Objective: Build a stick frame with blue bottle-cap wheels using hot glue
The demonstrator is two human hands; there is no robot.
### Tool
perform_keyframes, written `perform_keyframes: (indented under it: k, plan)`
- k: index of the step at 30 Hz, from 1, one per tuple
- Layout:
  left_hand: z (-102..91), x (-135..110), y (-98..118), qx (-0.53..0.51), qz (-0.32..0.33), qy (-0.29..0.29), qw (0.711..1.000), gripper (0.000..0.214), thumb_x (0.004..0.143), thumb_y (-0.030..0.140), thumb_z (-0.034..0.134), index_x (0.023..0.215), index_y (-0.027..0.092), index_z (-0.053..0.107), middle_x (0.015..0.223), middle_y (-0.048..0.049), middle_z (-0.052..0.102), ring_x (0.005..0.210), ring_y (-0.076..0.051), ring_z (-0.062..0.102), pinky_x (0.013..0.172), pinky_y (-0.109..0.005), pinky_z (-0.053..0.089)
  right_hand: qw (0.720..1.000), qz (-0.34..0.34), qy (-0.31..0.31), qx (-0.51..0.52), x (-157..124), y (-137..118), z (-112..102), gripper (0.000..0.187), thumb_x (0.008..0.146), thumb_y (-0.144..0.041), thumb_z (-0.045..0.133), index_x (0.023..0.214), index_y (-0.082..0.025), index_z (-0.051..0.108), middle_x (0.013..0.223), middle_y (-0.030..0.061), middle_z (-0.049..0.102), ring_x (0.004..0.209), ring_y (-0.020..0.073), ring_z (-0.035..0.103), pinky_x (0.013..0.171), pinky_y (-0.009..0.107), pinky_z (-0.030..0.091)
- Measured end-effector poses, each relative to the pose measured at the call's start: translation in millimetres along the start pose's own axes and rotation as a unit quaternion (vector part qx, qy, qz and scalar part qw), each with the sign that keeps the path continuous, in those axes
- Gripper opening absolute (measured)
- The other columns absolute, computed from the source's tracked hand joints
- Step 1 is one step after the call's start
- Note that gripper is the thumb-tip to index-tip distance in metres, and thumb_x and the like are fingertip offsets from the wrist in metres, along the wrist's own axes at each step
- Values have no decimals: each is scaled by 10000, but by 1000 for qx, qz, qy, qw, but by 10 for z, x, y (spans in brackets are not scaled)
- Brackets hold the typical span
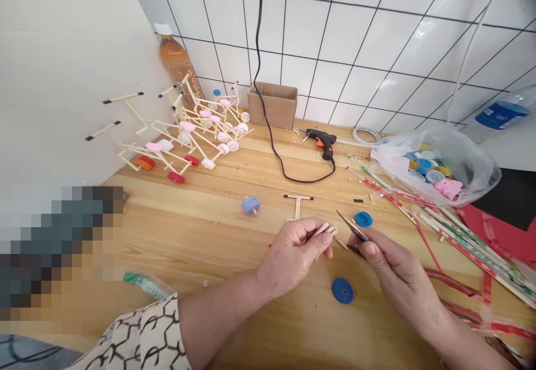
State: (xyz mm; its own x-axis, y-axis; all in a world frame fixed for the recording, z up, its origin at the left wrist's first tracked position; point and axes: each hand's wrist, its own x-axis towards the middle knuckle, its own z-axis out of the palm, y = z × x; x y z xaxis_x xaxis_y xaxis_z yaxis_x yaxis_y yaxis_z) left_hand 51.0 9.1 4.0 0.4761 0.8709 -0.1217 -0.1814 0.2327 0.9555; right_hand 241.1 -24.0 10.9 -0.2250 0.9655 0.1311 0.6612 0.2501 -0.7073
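My left hand [295,253] is closed around short wooden sticks [325,229], their ends poking out toward the right. My right hand [387,267] grips a pair of scissors [352,227], the blades pointing up-left and nearly touching the stick ends. Both hands hover over the wooden table [201,236]. A T-shaped stick piece [297,203] lies just beyond my left hand. One blue bottle cap [342,291] rests below my hands and another blue cap [363,219] sits beside the scissor tip.
Stick-and-cap models [188,135] are piled at the back left by an orange drink bottle [176,63]. A glue gun [322,141] with its black cord, a cardboard box [272,105], a bag of caps [435,169] and wrapped chopsticks [460,241] lie right. A pale blue capped piece [250,205] stands mid-table.
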Motion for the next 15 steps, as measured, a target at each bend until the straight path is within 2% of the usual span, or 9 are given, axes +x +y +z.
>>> perform_keyframes:
  k: [4, 11, 15]
  plan:
    - [-8, 7, -31, -9, 2, 1, 1000, 243, 833, 366, 534, 795, 134, 596, 623, 3, 523, 553, -88, 379, 532, -214, 306, 1000, -21, 7, -16, 3, 24, -1, 174, 908, -290, 443, 1036, -251, 553, 863, 39, 626, 853, 202, 603, 714, 277, 481]
    - [-19, 10, -52, -13, 0, -5, 1000, 227, 832, 356, 534, 805, 142, 604, 627, 9, 523, 556, -88, 378, 540, -216, 302, 999, -33, -13, -31, 22, -12, 39, 150, 903, -287, 441, 992, -229, 547, 843, 49, 621, 803, 198, 600, 689, 289, 480]
    - [-15, 20, -58, -1, -7, 7, 1000, 236, 840, 360, 517, 807, 140, 596, 637, 7, 524, 560, -91, 382, 537, -217, 302, 998, -32, 11, -57, 30, 14, 8, 159, 898, -302, 451, 1002, -232, 549, 845, 51, 627, 828, 211, 606, 680, 290, 480]
